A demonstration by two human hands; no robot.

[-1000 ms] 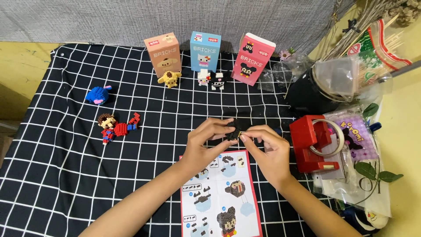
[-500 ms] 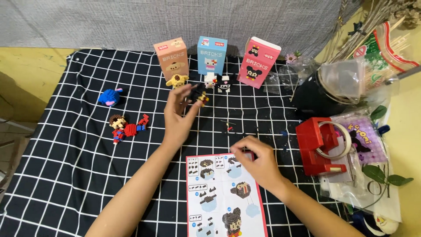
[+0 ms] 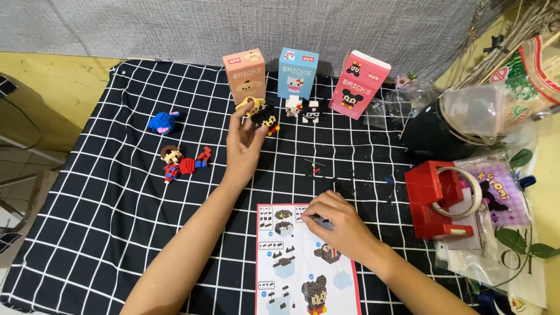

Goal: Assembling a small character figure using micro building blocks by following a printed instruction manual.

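My left hand (image 3: 244, 144) reaches forward across the black checked cloth (image 3: 116, 192) and holds a small black brick figure (image 3: 265, 118) right beside a yellow brick figure (image 3: 248, 105), in front of a tan box (image 3: 244, 76). My right hand (image 3: 338, 223) rests on the upper edge of an instruction sheet (image 3: 303, 265), with its fingers curled over some small dark pieces; what it grips is hidden. A few loose tiny bricks (image 3: 315, 170) lie between the two hands.
A blue box (image 3: 297, 73) and a pink box (image 3: 357, 84) stand at the back with two small white figures (image 3: 302, 109). A blue figure (image 3: 163, 122) and a red figure (image 3: 182, 161) lie left. A red tape dispenser (image 3: 438, 199), bags and a dark pot crowd the right.
Both hands were together over the sheet. My left hand then carried the black figure forward to the row of boxes; my right hand stayed by the sheet.
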